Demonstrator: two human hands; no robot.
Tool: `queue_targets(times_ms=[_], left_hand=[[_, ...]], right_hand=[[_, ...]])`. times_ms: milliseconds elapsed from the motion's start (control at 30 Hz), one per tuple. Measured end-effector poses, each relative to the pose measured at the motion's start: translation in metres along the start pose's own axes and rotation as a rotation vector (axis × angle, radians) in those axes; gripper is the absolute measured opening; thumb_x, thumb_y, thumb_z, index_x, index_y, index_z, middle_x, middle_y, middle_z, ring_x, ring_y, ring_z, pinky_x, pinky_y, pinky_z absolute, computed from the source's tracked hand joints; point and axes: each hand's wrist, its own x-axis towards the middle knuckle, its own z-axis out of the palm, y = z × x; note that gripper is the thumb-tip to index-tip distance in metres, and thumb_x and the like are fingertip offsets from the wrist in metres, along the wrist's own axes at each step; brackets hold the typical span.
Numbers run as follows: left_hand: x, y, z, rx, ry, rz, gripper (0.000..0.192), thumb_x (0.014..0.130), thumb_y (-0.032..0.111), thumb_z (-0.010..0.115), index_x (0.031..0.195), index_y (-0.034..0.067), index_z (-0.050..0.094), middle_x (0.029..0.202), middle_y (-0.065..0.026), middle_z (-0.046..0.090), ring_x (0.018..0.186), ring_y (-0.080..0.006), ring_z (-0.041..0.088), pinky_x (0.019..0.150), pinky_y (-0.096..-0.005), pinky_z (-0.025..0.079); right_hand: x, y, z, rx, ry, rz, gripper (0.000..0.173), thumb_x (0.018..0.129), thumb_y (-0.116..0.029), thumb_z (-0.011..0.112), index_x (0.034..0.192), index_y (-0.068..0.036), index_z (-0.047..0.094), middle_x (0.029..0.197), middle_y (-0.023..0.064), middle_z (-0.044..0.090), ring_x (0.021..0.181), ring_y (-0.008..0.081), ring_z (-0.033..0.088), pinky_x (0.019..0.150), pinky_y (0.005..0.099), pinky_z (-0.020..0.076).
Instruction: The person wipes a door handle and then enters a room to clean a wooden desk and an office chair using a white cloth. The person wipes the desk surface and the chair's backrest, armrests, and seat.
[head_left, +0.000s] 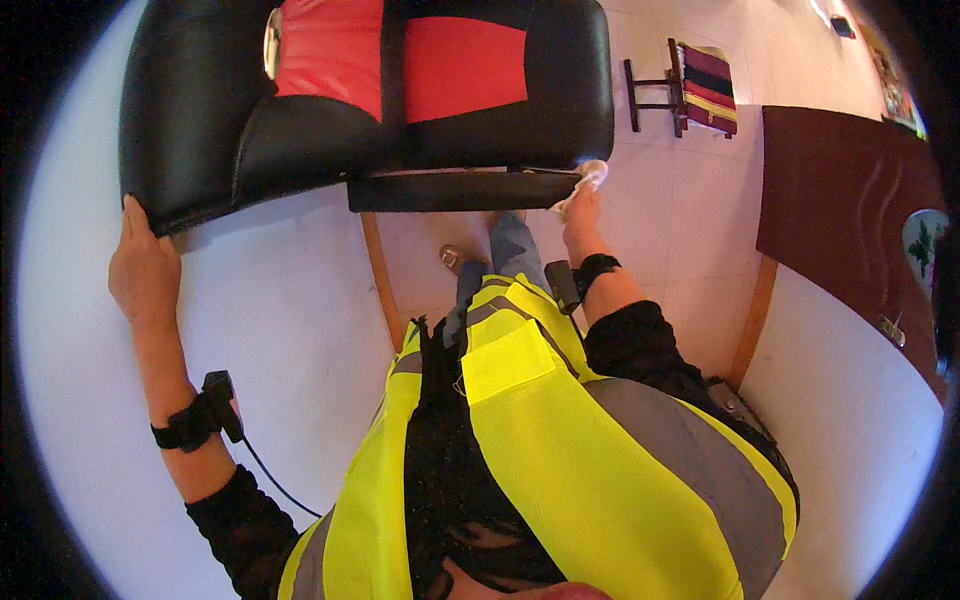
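A black and red leather-look sofa (322, 131) stands before me, its backrest (180, 105) on the left and its seat on the right. My left hand (146, 274) grips the rear edge of the backrest, with fingers against its corner. In my right hand (582, 210) is a white cloth (592, 176), pressed at the front end of the sofa's black side panel (461, 191). Part of the cloth is hidden by the fingers. A round light-coloured object (272, 45) shows where the backrest meets the seat; I cannot tell what it is.
White walls (270, 337) rise close on my left and right. A small dark-framed stool with a striped woven seat (709, 90) stands beyond the sofa's front. A dark brown table (825, 180) is at the right. Pale tiles cover the floor (645, 240).
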Motion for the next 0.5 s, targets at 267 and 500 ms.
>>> queue_targets(times_ms=[267,500], left_hand=[[-0.005,-0.033,0.013,0.021,-0.016,0.033,0.063,0.079,0.004,0.058,0.139,0.005,0.039,0.123,-0.0156,0.059,0.085,-0.0331,0.065,0.071,-0.0396,0.052],[-0.019,-0.044,0.014,0.028,-0.122,-0.012,0.066,0.077,0.002,0.060,0.139,0.002,0.038,0.117,-0.0170,0.062,0.076,-0.0348,0.064,0.068,-0.0393,0.052]], right_hand=[[-0.087,-0.048,-0.030,-0.422,-0.291,-0.097,0.052,0.096,-0.043,0.041,0.130,-0.004,0.048,0.117,0.0171,0.058,0.106,0.0279,0.056,0.092,0.0374,0.0427],[-0.058,-0.088,-0.012,0.146,-0.322,0.641,0.048,0.092,-0.047,0.047,0.117,-0.006,0.058,0.109,0.0103,0.061,0.097,0.0243,0.058,0.086,0.0368,0.0465]])
